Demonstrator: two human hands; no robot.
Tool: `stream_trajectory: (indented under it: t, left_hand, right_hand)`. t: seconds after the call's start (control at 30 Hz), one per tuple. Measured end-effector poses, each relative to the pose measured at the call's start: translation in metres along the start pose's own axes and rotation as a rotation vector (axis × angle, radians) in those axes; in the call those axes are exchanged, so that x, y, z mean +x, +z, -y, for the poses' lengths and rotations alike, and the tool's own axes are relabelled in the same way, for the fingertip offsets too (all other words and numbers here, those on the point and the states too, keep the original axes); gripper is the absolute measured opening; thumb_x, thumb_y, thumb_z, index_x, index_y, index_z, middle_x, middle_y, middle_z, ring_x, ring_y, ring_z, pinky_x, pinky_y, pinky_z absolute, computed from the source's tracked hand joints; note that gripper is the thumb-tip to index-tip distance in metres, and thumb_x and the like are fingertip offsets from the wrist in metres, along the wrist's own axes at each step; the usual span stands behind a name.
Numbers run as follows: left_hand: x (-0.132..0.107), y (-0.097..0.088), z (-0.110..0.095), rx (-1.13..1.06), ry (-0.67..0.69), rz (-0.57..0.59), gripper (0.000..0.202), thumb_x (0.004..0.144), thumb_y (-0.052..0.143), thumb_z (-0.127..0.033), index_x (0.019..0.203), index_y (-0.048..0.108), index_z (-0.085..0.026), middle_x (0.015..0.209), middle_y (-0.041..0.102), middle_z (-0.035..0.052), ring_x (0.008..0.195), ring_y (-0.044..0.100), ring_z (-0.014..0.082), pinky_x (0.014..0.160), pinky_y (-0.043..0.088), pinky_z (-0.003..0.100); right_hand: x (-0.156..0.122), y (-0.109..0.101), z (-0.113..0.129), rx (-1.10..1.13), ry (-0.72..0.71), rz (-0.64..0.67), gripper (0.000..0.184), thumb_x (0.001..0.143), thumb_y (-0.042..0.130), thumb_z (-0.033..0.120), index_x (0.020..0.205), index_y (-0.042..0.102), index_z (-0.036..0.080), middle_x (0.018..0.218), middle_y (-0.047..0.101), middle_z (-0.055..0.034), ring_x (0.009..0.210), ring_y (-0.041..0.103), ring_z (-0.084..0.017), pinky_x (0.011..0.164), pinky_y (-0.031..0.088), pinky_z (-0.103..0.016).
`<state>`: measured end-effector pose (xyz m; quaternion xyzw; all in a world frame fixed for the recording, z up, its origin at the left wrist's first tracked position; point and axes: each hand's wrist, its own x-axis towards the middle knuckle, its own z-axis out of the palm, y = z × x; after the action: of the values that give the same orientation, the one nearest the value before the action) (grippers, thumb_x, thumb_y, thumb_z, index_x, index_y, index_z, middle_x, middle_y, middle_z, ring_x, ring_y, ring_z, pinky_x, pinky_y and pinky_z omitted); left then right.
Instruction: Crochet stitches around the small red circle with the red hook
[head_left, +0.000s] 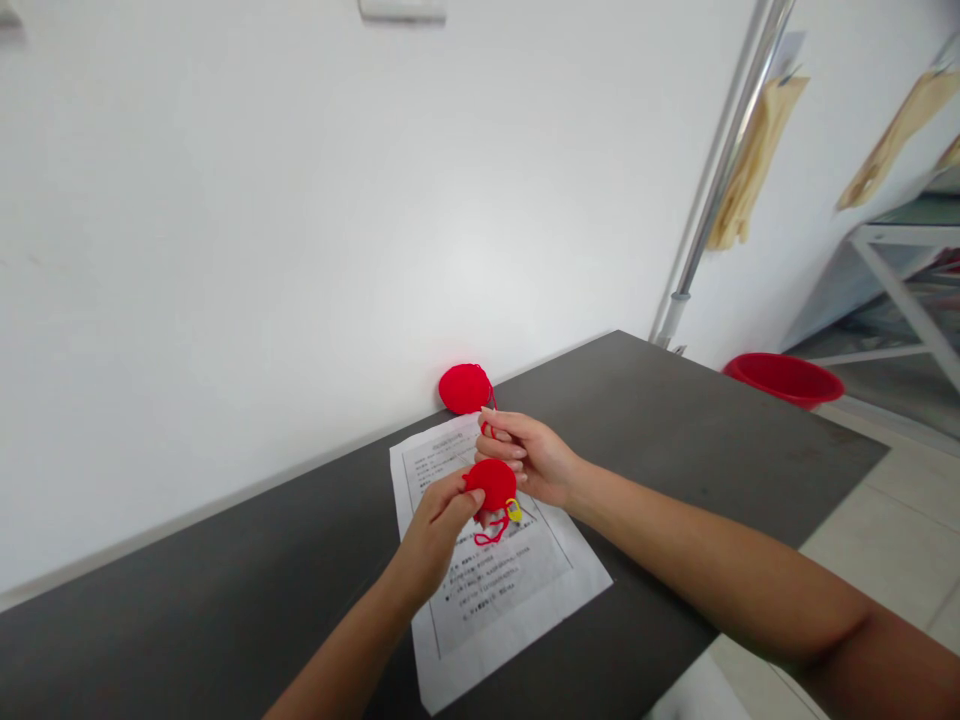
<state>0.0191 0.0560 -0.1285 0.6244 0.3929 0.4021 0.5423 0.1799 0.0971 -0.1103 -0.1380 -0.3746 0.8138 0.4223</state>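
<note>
My left hand (439, 520) pinches a round red crochet piece (492, 484) between thumb and fingers, above the printed sheet. From the piece's lower edge hang a yellow stitch marker (514, 510) and a loose red yarn tail (491, 537). Just beyond, my right hand (536, 455) is closed with its fingers curled, and red yarn (489, 431) is looped round a finger. Behind it a ball of red yarn (464, 388) rests on the table against the wall, with a strand running down toward my right hand. Whether a hook is present I cannot tell.
A creased printed sheet (510, 620) lies on the dark table (637, 430) under my hands. White wall (262, 250) borders the table's far side. A metal pole (724, 170), hanging yellowish gloves (757, 160), a red basin (784, 378) and a metal-framed rack (900, 290) are at the right.
</note>
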Motion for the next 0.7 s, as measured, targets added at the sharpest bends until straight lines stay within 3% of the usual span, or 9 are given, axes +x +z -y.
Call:
stream_trajectory:
  t: [0.1,0.23,0.37,0.47,0.7]
  left_hand:
    - [0.000,0.003,-0.010,0.031,0.003,-0.001,0.023,0.079,0.056,-0.031,0.059,0.053,-0.020,0.063,0.054,0.0002,0.063,0.046,0.0168,0.063,0.036,0.031]
    - [-0.001,0.001,-0.019,0.058,0.018,-0.033,0.019,0.077,0.056,-0.029,0.061,0.053,-0.020,0.061,0.050,-0.0018,0.060,0.041,0.0148,0.059,0.033,0.029]
    - [-0.001,-0.008,-0.021,0.081,0.050,-0.046,0.019,0.082,0.058,-0.031,0.069,0.062,-0.018,0.067,0.059,0.0003,0.066,0.048,0.0167,0.064,0.038,0.029]
    - [0.000,-0.014,-0.023,0.111,0.093,-0.067,0.020,0.083,0.060,-0.032,0.070,0.064,-0.018,0.069,0.062,0.0018,0.071,0.053,0.0190,0.068,0.041,0.031]
    - [0.001,-0.018,-0.031,0.245,0.122,-0.147,0.020,0.083,0.059,-0.035,0.070,0.061,-0.020,0.069,0.061,0.0015,0.071,0.056,0.0205,0.066,0.044,0.032]
  right_hand:
    - [-0.001,0.003,-0.001,-0.027,-0.051,-0.028,0.056,0.079,0.077,0.046,0.053,0.034,0.020,0.042,0.031,0.0104,0.039,0.023,-0.004,0.038,0.021,-0.019]
    - [-0.004,0.009,-0.001,-0.073,-0.160,-0.087,0.043,0.073,0.084,0.037,0.065,0.045,0.019,0.055,0.049,0.0076,0.049,0.040,-0.006,0.047,0.030,-0.019]
    - [-0.007,0.011,0.000,-0.154,-0.253,-0.110,0.049,0.063,0.090,0.023,0.068,0.042,0.020,0.061,0.052,0.0078,0.056,0.046,-0.007,0.053,0.032,-0.020]
    - [-0.008,0.011,0.000,-0.287,-0.314,-0.081,0.052,0.064,0.089,0.023,0.071,0.037,0.022,0.062,0.051,0.0090,0.060,0.049,-0.009,0.058,0.036,-0.022]
    - [-0.013,0.015,-0.002,-0.556,-0.329,-0.148,0.049,0.069,0.084,0.024,0.075,0.035,0.023,0.067,0.047,0.0102,0.054,0.037,-0.007,0.053,0.030,-0.024]
